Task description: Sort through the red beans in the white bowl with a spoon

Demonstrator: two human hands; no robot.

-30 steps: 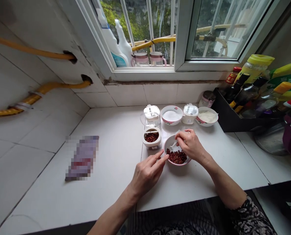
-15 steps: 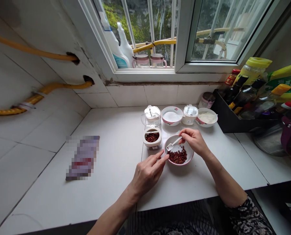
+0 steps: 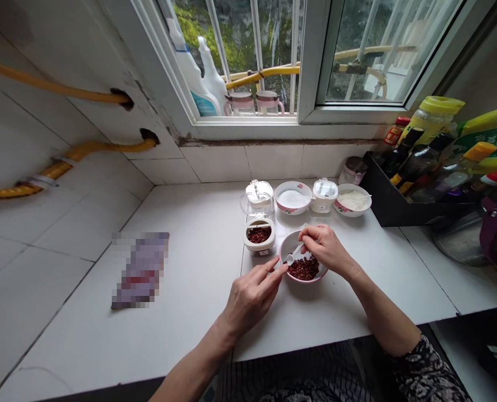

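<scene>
A round white bowl with a pink rim stands on the white tiled counter, holding small, dried, dark red pieces. Over its inside, the right hand has its grip pinched on the handle of a small white plastic spoon; the spoon's tip is near the pieces, though whether it touches them is hard to make out. The hand covers the bowl's far right rim and the handle's end. At the bowl's left rim, the left hand rests its fingertips; I cannot tell whether its grip pinches the wall or merely leans there, since the thumb is hidden.

Just left of the bowl is an oval, white-rimmed container, its clear lid tilted up behind. Beyond the bowl stands a floral white dish of white powder. Well left of the bowl lies a flat purplish packet, its print lost in pixelation.
</scene>
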